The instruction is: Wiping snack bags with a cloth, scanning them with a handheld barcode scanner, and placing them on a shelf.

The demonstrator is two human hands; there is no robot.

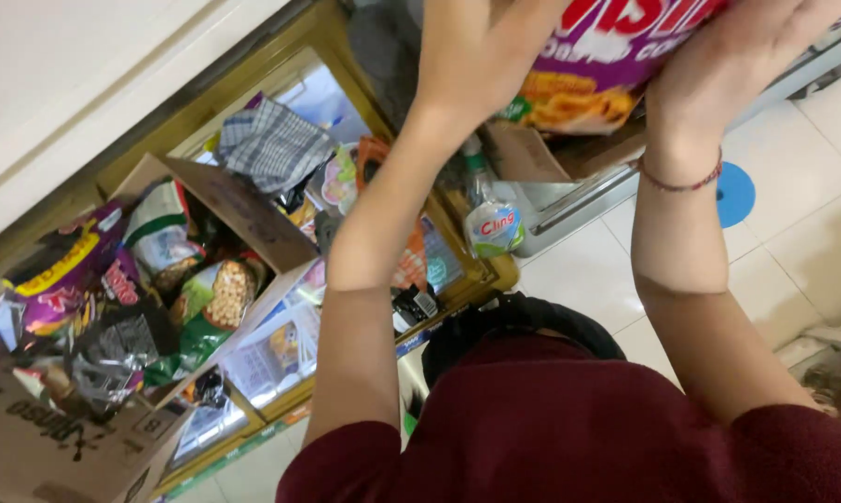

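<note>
A large purple snack bag [616, 56] is held at the top of the frame, right of centre, gripped from both sides. The left hand [471, 56] is pressed flat against the bag's left edge, fingers closed on it, and the right hand [732, 65] is spread against its right edge, the palm laid on the packaging. A thin red bracelet [681, 183] is worn at the right wrist. Both forearms are raised from the bottom of the frame, where dark red sleeves [569, 438] are seen.

Below the bag, an open brown carton [532, 154] rests on a grey metal ledge. In the left half of the frame, a cardboard box [57, 438] is packed with snack packets, among them a purple and yellow packet [57, 275] and a green packet of nuts [217, 298]. A checked cloth [273, 142] lies at the upper left of centre, above the box flap. A clear spray bottle [491, 210] stands near the centre, beside the left forearm. A white tiled floor [793, 242] fills the right side, with a blue round sticker [737, 194] just right of the bracelet.
</note>
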